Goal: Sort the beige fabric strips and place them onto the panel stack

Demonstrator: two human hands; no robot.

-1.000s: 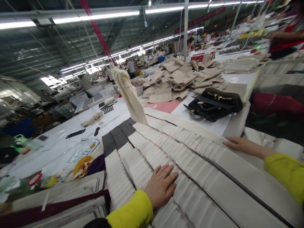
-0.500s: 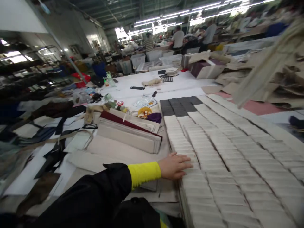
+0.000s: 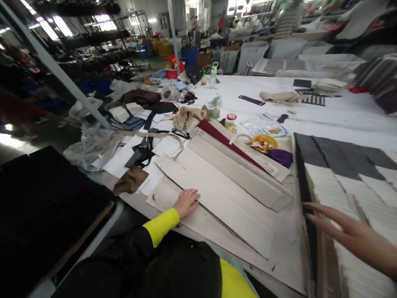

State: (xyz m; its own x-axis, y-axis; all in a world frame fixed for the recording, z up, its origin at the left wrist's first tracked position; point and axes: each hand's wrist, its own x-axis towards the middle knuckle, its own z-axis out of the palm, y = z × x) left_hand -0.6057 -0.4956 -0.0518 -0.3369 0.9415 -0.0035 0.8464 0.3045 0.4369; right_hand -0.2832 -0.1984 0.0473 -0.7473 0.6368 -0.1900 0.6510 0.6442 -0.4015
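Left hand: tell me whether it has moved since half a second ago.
Yes, leftward, away from the pale stacked rows; the left hand is now at a long pale panel.

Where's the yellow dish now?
In the head view, the yellow dish sits right of centre, between the clear packet and the purple cloth.

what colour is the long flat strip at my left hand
Off-white; the strip shows best in the head view.
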